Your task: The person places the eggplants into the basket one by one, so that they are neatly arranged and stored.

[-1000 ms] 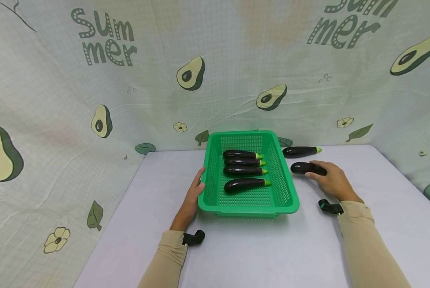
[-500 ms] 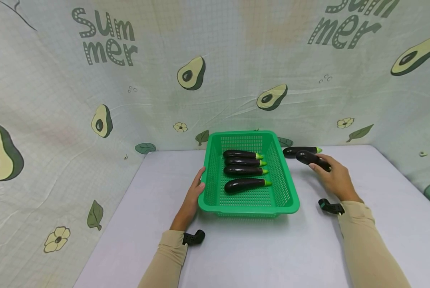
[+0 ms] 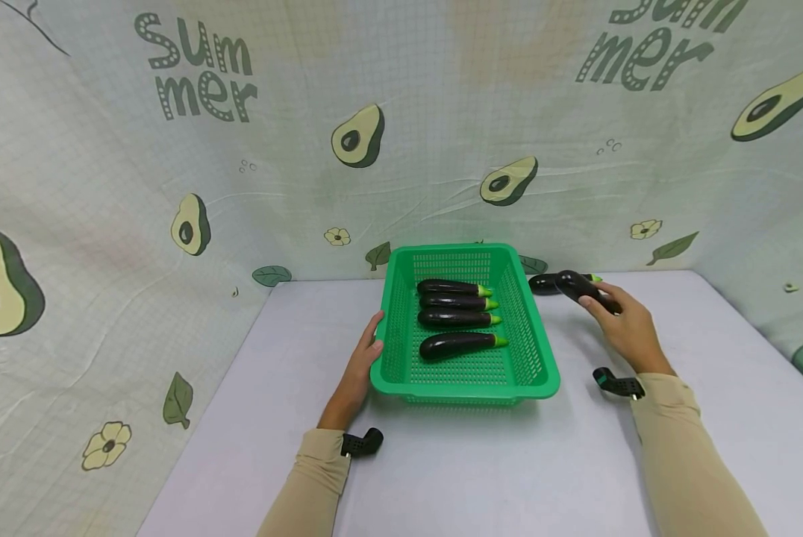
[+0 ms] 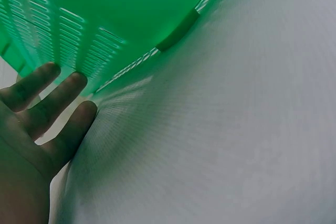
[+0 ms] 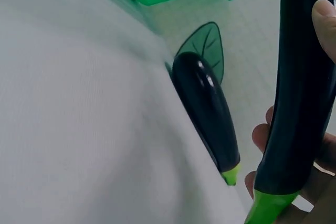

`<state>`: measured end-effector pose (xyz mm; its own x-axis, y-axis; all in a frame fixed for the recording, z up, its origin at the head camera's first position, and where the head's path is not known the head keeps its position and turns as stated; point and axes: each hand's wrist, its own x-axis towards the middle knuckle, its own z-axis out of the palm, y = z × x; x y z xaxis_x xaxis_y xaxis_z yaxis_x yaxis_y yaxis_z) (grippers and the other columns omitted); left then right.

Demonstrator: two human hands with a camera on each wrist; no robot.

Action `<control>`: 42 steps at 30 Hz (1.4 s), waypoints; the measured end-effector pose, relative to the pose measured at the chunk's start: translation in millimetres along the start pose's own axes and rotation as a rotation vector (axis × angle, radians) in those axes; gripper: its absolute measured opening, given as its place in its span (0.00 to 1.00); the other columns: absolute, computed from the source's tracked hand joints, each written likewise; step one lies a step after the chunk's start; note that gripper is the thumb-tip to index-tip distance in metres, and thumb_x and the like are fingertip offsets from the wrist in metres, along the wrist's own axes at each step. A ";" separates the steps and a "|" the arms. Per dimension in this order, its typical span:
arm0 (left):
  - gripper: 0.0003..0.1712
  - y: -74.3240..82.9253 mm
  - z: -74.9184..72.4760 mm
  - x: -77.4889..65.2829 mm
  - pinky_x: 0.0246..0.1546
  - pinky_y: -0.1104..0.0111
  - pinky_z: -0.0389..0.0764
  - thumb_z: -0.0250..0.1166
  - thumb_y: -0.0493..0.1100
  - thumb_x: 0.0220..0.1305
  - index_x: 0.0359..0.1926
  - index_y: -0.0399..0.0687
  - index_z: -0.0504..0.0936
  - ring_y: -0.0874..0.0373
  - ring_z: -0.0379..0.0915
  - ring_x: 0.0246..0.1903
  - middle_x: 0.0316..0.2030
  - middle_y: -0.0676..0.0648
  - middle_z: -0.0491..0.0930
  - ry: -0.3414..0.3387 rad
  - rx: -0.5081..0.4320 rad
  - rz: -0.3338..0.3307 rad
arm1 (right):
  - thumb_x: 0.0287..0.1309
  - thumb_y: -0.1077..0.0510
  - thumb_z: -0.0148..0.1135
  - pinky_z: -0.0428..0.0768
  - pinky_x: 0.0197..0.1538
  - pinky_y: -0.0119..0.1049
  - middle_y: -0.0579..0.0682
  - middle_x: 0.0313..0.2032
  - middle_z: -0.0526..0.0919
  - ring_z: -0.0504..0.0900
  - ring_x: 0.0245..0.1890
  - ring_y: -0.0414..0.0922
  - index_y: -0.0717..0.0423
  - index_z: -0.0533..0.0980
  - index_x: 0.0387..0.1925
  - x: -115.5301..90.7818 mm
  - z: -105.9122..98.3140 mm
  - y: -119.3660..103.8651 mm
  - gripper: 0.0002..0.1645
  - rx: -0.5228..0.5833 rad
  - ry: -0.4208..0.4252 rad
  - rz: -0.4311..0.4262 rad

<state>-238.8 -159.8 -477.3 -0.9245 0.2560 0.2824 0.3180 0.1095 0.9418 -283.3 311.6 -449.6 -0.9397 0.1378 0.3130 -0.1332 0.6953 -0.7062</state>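
My right hand (image 3: 630, 332) grips a dark purple eggplant (image 5: 299, 93) by its middle, thumb on one side and fingers on the other. The eggplant is raised and tilted, its green stem end toward the palm side. Behind it a second eggplant (image 5: 205, 108) lies on the table, partly covered by the held one in the head view. My left hand (image 3: 359, 369) rests at the left side of a green plastic basket (image 3: 469, 390), its fingers (image 4: 58, 100) extended against the perforated wall. Inside the basket several eggplants (image 3: 458, 344) lie side by side, stems to the right.
The white table (image 3: 469, 470) ends at the back against a hanging cloth (image 3: 428, 201) printed with avocados and leaves. The basket stands between my two hands, its right rim close to the eggplant on the table.
My right hand has lifted the eggplant off the table and moved it slightly back and up, over the lying one. The left hand and the basket have stayed put.
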 end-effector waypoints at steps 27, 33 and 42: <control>0.32 0.7 -0.2 0.3 0.71 0.47 0.44 0.41 0.57 0.77 0.79 0.69 0.51 0.58 0.40 0.75 0.77 0.56 0.48 0.005 0.032 -0.012 | 0.73 0.41 0.52 0.78 0.39 0.21 0.69 0.52 0.79 0.79 0.36 0.27 0.64 0.67 0.70 2.4 -4.0 -40.1 0.37 0.234 -0.039 -0.078; 0.34 0.9 0.2 0.6 0.71 0.44 0.43 0.42 0.56 0.77 0.80 0.65 0.49 0.54 0.39 0.76 0.78 0.52 0.46 -0.007 0.021 0.002 | 0.73 0.41 0.51 0.78 0.39 0.22 0.69 0.54 0.78 0.81 0.39 0.32 0.64 0.64 0.72 -0.4 -7.7 -46.7 0.38 0.226 -0.072 -0.073; 0.33 0.3 0.0 0.7 0.71 0.45 0.42 0.41 0.54 0.78 0.80 0.63 0.48 0.54 0.38 0.76 0.78 0.52 0.46 -0.008 0.023 0.003 | 0.73 0.42 0.53 0.81 0.43 0.28 0.67 0.55 0.77 0.82 0.40 0.30 0.63 0.62 0.73 0.3 -3.6 -58.4 0.39 0.303 -0.142 -0.078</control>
<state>-239.4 -159.6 -476.8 -0.9220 0.2637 0.2837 0.3255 0.1304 0.9365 -274.7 273.6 -406.0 -0.9545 -0.0216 0.2973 -0.2741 0.4558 -0.8468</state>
